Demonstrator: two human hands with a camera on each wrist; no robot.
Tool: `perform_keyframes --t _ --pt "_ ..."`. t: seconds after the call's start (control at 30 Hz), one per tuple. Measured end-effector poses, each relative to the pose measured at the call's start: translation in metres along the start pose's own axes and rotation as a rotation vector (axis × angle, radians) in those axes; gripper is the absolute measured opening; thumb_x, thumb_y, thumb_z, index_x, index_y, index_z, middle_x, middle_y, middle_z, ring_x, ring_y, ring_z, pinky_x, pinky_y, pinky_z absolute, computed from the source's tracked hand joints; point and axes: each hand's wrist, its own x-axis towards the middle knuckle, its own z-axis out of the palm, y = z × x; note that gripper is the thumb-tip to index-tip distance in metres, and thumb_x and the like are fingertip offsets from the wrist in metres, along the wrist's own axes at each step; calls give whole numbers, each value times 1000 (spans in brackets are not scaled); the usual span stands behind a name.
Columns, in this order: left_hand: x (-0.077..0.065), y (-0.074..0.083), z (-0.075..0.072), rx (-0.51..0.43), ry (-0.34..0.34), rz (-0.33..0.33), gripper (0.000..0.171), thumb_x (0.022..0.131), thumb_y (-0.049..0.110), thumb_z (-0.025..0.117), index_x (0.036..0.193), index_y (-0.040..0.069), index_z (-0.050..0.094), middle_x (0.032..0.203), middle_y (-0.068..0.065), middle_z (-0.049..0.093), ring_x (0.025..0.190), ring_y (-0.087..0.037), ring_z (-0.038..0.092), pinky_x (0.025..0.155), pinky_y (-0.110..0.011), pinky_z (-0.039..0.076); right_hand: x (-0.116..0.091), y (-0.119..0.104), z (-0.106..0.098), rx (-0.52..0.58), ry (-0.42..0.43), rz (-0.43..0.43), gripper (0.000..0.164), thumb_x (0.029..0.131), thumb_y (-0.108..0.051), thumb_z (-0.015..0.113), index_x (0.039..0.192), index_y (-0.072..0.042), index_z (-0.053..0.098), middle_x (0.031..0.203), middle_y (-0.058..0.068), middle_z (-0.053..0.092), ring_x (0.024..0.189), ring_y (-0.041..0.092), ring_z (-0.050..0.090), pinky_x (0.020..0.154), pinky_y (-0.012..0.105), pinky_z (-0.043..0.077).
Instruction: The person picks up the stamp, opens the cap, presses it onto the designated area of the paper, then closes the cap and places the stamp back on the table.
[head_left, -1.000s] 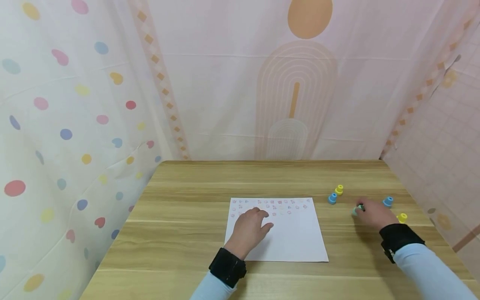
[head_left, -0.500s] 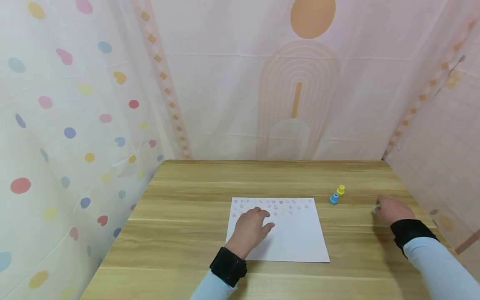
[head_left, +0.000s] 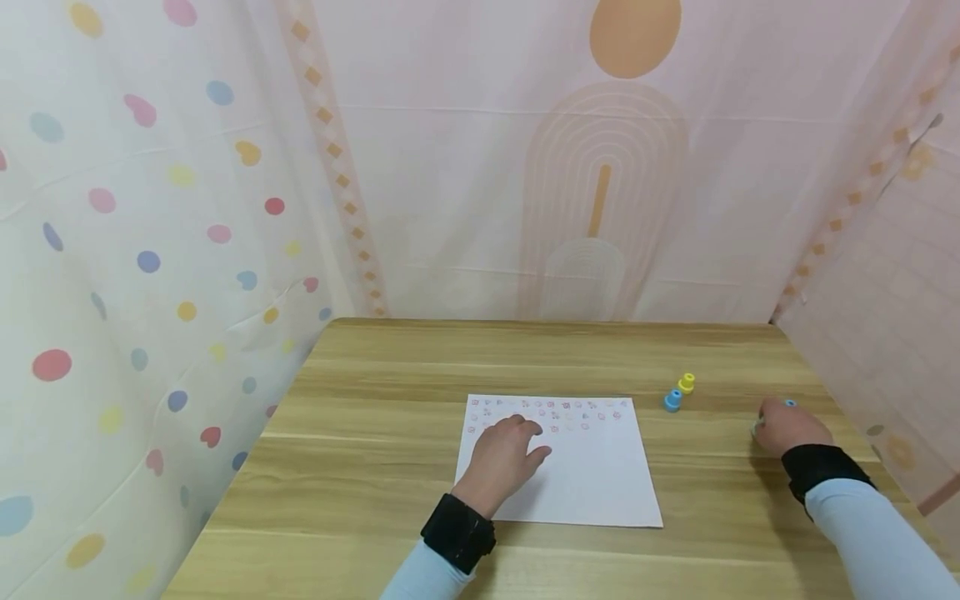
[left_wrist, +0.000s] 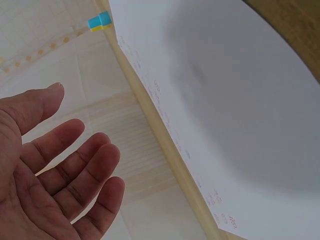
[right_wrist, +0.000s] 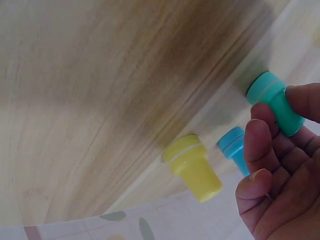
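My right hand (head_left: 789, 427) pinches a green stamp (right_wrist: 278, 102) between thumb and fingers, near the table's right side. Its flat base faces the tabletop, close over the wood. In the right wrist view, a yellow stamp (right_wrist: 192, 167) and a blue stamp (right_wrist: 234, 146) stand just beside that hand; in the head view the hand mostly hides them. Over the white paper (head_left: 581, 492), my left hand (head_left: 501, 462) holds nothing, its fingers relaxed and slightly bent. Rows of small reddish stamped prints run along the paper's far part, some of them hidden behind this hand.
Another blue stamp (head_left: 672, 401) and yellow stamp (head_left: 686, 383) stand close together beyond the paper's far right corner. The wooden table (head_left: 360, 467) backs onto a patterned curtain (head_left: 450, 208), with more patterned cloth on both sides.
My right hand has moved to the right with the green stamp, now covering most of the blue and yellow stamps there. The left hand stays over the paper. The head view has shifted slightly.
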Motion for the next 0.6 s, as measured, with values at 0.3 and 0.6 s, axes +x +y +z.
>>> perform_keyframes --t 0.3,0.6 --pt "0 0 2 -4 -2 -3 30 85 30 71 105 8 73 98 -8 72 88 -21 64 79 -39 56 -4 -4 -4 -14 -29 53 47 85 -12 55 114 25 48 109 44 55 88 47 57 78 62 48" --pt "0 -1 4 -10 -1 -4 30 85 31 71 105 8 73 98 -8 72 88 -21 63 79 -39 56 -8 -4 -12 -43 60 65 57 80 -26 61 113 19 50 97 38 61 74 41 58 61 55 51"
